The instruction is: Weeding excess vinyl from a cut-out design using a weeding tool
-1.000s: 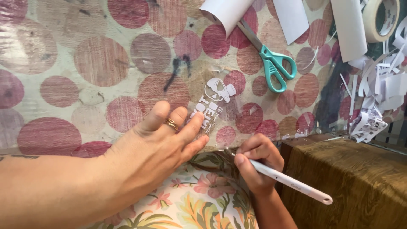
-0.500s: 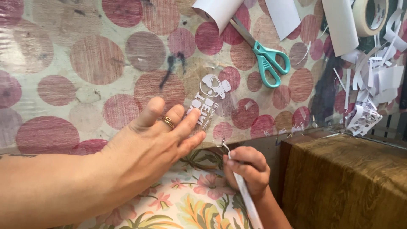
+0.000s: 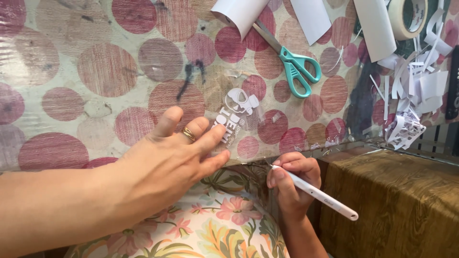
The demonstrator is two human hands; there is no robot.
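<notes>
The left hand (image 3: pixel 167 162) lies flat and open on the clear sticker (image 3: pixel 234 114). The right hand (image 3: pixel 291 184) grips a white tool (image 3: pixel 315 195). The sticker looks thin, floppy and light; lift it by an edge.

A table (image 3: pixel 71 67) under a dotted cloth carries teal-handled scissors (image 3: pixel 291 67), a tape roll (image 3: pixel 406 16), curled white sheets (image 3: pixel 239 14), paper scraps (image 3: pixel 416 95) — and a clear sticker sheet (image 3: pixel 239 114).

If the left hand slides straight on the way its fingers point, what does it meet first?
The left hand already touches the clear sheet's white decal. Beyond it, probably the teal scissors.
</notes>
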